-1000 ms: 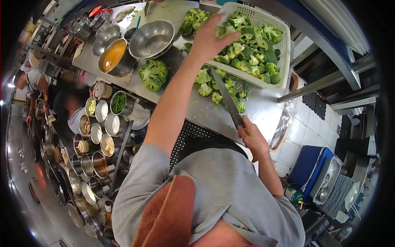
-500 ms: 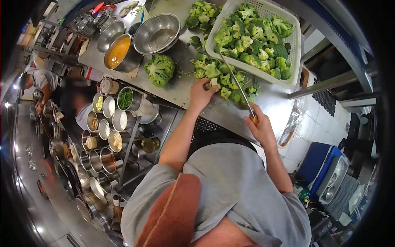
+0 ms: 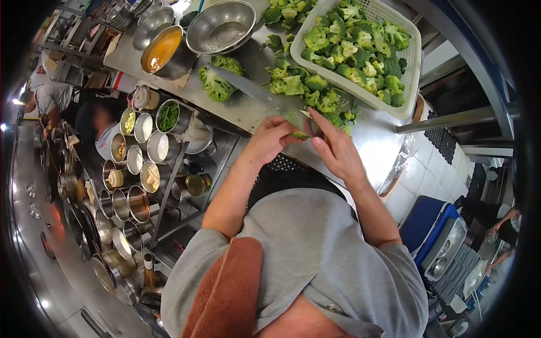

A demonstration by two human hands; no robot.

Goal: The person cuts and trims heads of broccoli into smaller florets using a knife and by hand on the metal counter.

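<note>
We are holding a small broccoli piece (image 3: 299, 135) in our left hand (image 3: 267, 141), the fingers curling closed and the thumb meeting them, so the piece is sitting right at the fingertips, on the side facing the other hand. With our right hand (image 3: 335, 149) we are gripping a knife (image 3: 265, 98); its fingers are lying fairly straight along it and hiding most of the handle, so we cannot tell how tightly they are closing. The blade is slanting away over the left hand, its far end passing in front of a large broccoli head (image 3: 218, 91). Just beyond both hands, loose florets (image 3: 318, 100) are lying on the steel counter (image 3: 372, 132). Farther out, a white basket (image 3: 416, 70) is holding more cut broccoli (image 3: 360, 53), and a perforated metal bowl (image 3: 220, 31) is standing behind the large head.
</note>
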